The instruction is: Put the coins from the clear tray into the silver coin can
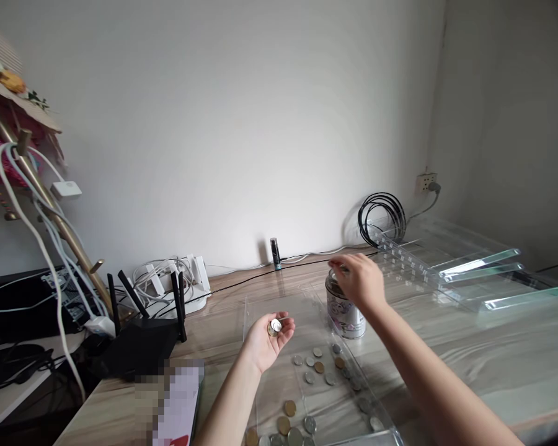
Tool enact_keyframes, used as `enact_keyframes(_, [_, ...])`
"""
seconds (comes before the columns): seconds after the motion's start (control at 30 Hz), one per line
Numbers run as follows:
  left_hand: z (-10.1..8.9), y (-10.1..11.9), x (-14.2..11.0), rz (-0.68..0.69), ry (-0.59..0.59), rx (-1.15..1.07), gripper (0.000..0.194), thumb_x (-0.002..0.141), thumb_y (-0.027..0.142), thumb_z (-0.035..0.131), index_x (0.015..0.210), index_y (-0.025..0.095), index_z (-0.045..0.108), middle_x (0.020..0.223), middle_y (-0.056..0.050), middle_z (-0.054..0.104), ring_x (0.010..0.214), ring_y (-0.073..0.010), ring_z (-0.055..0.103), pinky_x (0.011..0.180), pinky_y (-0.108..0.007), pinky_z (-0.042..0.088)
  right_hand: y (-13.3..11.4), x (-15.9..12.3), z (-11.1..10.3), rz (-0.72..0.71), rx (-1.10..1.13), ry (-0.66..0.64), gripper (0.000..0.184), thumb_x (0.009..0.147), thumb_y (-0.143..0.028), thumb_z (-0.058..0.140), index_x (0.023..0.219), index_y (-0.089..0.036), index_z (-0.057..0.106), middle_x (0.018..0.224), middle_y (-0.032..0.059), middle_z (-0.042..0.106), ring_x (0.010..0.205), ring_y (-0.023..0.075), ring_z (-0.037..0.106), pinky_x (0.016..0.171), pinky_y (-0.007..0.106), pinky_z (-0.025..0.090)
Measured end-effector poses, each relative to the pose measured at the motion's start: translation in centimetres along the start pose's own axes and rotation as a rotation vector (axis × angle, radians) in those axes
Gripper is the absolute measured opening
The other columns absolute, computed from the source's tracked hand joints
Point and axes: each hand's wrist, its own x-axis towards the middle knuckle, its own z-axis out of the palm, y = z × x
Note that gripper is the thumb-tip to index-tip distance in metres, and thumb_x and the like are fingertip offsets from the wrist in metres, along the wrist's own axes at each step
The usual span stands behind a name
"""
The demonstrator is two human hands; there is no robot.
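Palm up, my left hand cradles a few coins with its fingers curled around them. My right hand hovers over the mouth of a round printed metal tin, its thumb and fingers pinched together. Whatever the pinch holds, if anything, is hidden. The hand also covers part of the tin's opening. Below both hands lies a clear plastic tray. Several silver and brass-coloured coins are scattered in it, with another group of coins near the front.
A black router and a white power strip with tangled cables stand at left, near a phone-like flat object. A small dark bottle is by the wall. Coiled black cable and clear plastic panels occupy the right.
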Motion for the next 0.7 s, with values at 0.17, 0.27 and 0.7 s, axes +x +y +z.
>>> enact_keyframes(0.17, [0.1, 0.0, -0.1, 0.006, -0.018, 0.017, 0.015, 0.078, 0.013, 0.043, 0.079, 0.006, 0.056, 0.069, -0.011, 0.062, 0.063, -0.0125, 0.061, 0.061, -0.021, 0.05, 3.1, 1.1, -0.3, 0.221, -0.136, -0.248, 0.017, 0.067, -0.025, 0.051, 0.073, -0.023, 0.067, 0.069, 0.0007, 0.065, 0.074, 0.0181, 0.054, 0.069, 0.03, 0.035])
enact_keyframes(0.27, [0.2, 0.0, -0.1, 0.009, -0.012, 0.025, 0.015, 0.078, 0.013, 0.043, 0.08, 0.005, 0.056, 0.07, -0.011, 0.062, 0.063, -0.0129, 0.061, 0.063, -0.022, 0.049, 2.8, 0.8, -0.3, 0.18, -0.178, -0.257, 0.019, 0.069, -0.026, 0.048, 0.07, -0.023, 0.067, 0.068, 0.0023, 0.065, 0.078, 0.0199, 0.053, 0.072, 0.033, 0.032])
enact_keyframes(0.7, [-0.1, -0.1, 0.2, -0.03, -0.104, -0.035, 0.034, 0.087, 0.033, 0.032, 0.074, 0.01, 0.053, 0.061, -0.006, 0.057, 0.055, -0.0123, 0.056, 0.059, -0.025, 0.046, -6.0, -5.0, 4.3, -0.444, 0.257, -0.573, 0.021, 0.078, -0.02, 0.047, 0.093, -0.022, 0.061, 0.083, 0.0036, 0.061, 0.077, 0.0144, 0.052, 0.064, 0.024, 0.039])
